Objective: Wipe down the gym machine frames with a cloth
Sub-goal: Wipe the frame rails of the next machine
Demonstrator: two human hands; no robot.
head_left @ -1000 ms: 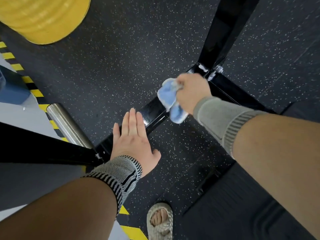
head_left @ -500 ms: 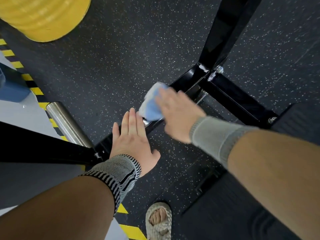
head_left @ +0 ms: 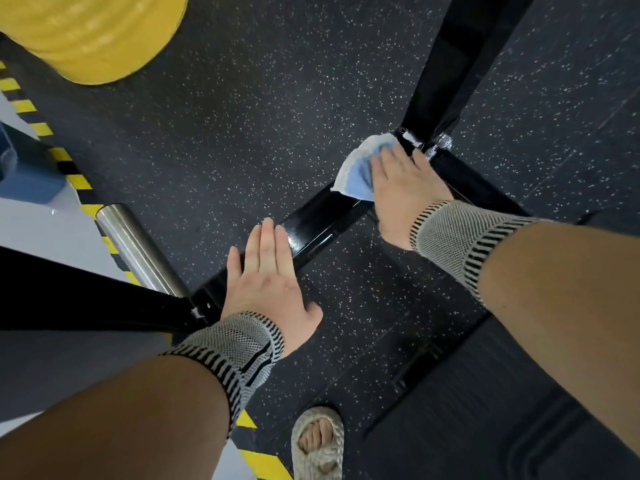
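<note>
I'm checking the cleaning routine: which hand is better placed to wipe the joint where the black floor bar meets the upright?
The right hand, probably. It presses the blue cloth on the floor bar right beside the upright. The left hand lies flat on the bar's near end, with no cloth.

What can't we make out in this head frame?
- Cloth: the part under the right hand is hidden in the head view.
- Frame bar: the stretch beneath the cloth is covered, so wiped or not is unknown.
- Left hand: palm contact with the bar is hidden by the hand itself.
- Yellow object: cut off by the top edge.
</note>
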